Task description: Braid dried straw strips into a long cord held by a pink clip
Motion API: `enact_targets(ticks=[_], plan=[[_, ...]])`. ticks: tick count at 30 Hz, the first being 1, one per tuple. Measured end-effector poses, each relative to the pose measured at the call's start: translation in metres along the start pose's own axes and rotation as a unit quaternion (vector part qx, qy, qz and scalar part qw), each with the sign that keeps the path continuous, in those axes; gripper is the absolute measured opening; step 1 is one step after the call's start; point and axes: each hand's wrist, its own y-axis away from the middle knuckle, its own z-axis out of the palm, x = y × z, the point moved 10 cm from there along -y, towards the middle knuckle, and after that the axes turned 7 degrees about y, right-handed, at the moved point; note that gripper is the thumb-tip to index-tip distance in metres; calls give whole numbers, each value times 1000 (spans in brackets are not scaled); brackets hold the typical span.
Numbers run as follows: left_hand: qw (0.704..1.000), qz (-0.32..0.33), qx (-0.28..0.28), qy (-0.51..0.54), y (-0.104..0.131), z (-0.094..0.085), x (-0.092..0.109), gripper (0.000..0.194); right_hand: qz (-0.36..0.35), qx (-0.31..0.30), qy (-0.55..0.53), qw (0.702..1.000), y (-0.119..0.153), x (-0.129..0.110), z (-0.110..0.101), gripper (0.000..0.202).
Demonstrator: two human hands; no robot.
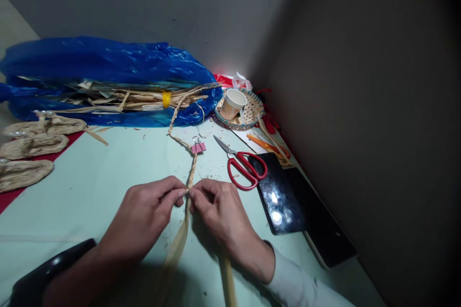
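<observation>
A thin straw-coloured braid runs away from me up the table, with a pink binder clip fastened on it. At the braid's near end my left hand pinches it between thumb and forefinger. Close beside, almost touching, my right hand pinches the same end. Loose flat fibre strands hang down from there toward me; one strand comes out below my right wrist. Past the clip, the braid's far part bends up to the blue bag. My fingers partly hide the join.
Red-handled scissors lie partly open on the right, by a dark tablet. Behind stand a woven basket with a paper cup and a blue plastic bag of dry fibres. Woven slippers sit at left; a dark object lies near my left forearm.
</observation>
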Motion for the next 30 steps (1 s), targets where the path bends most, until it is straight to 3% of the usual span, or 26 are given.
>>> enact_targets(ticks=[6, 8, 10, 15, 18, 22, 24, 26, 28, 30], plan=[[998, -35, 48, 24, 8, -5, 0, 25, -9, 8, -61, 998, 1, 0, 2, 29], [998, 11, 67, -8, 13, -4, 11, 23, 6, -3, -115, 993, 1, 4, 5, 30], [988, 98, 92, -69, 20, -2, 27, 22, 25, -22, -172, 985, 0, 8, 9, 30], [909, 303, 132, -252, 46, 20, 53, 26, 60, -76, -309, 946, 0, 13, 20, 25], [868, 340, 148, -329, 55, 31, 56, 31, 61, -87, -326, 939, 0, 11, 21, 26], [859, 354, 121, -350, 60, 36, 65, 34, 59, -88, -302, 948, 1, 11, 20, 31], [890, 334, 110, -291, 58, 24, 68, 32, 39, -79, -298, 950, 1, 9, 18, 32], [943, 263, 103, -176, 46, 3, 60, 28, 27, -72, -304, 950, 2, 9, 16, 33], [983, 136, 115, -34, 28, -20, 38, 25, 28, -71, -309, 948, 3, 9, 16, 34], [990, -9, 82, 111, 12, -22, 9, 21, 24, -71, -309, 948, 3, 8, 16, 35]])
